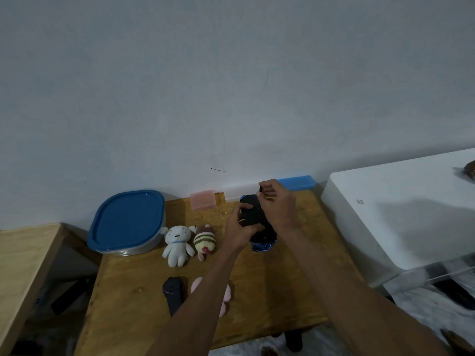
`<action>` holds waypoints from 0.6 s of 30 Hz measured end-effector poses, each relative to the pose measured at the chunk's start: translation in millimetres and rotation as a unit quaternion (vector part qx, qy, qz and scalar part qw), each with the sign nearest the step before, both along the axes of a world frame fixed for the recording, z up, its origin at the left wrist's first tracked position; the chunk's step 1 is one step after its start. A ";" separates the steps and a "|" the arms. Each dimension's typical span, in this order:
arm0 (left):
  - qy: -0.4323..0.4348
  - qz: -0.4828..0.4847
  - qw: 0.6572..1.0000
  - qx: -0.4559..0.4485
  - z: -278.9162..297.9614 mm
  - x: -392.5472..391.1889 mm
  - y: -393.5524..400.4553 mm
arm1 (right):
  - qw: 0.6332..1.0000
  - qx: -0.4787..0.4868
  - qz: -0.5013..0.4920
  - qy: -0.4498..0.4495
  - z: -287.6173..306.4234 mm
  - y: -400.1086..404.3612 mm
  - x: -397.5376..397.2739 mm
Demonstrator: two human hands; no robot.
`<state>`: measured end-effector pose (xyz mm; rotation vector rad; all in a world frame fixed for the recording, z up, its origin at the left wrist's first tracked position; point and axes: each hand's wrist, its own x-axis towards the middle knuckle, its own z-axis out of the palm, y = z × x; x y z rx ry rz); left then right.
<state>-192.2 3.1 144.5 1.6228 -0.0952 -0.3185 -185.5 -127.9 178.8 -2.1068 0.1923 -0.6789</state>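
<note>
A dark blue, shiny pouch or packet (262,240) stands tilted on the wooden table (282,291) near its far right side. My left hand (239,227) grips its middle from the left. My right hand (277,201) pinches its dark top end above. What the pouch holds is hidden. A white plush toy (177,242), a striped brown-and-yellow plush (204,240) and a pink plush (226,296), partly behind my left forearm, lie on the table to the left.
A blue-lidded container (128,222) sits at the table's far left corner. A black cylinder (173,294) lies near the front. A pink block (203,200) and a blue box (298,182) are by the wall. A white table (398,214) stands right, a wooden surface (23,260) left.
</note>
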 end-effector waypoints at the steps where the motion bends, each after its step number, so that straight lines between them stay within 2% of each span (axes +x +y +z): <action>1: -0.002 0.000 1.000 0.002 -0.6 -0.4 -0.4 | 1.000 -0.005 -0.002 -0.001 -0.5 -0.3 -0.1; 11: 0.025 -0.016 0.999 0.021 -7.9 1.3 -0.9 | 0.999 0.034 -0.016 0.040 -12.1 -3.4 2.6; 15: 0.035 -0.016 0.999 0.029 -14.2 2.7 -1.9 | 0.994 0.089 -0.044 0.036 -11.8 -10.6 3.6; 18: 0.038 -0.023 0.998 0.033 -20.1 2.3 -1.6 | 0.992 0.092 -0.079 0.039 -15.2 -20.1 2.8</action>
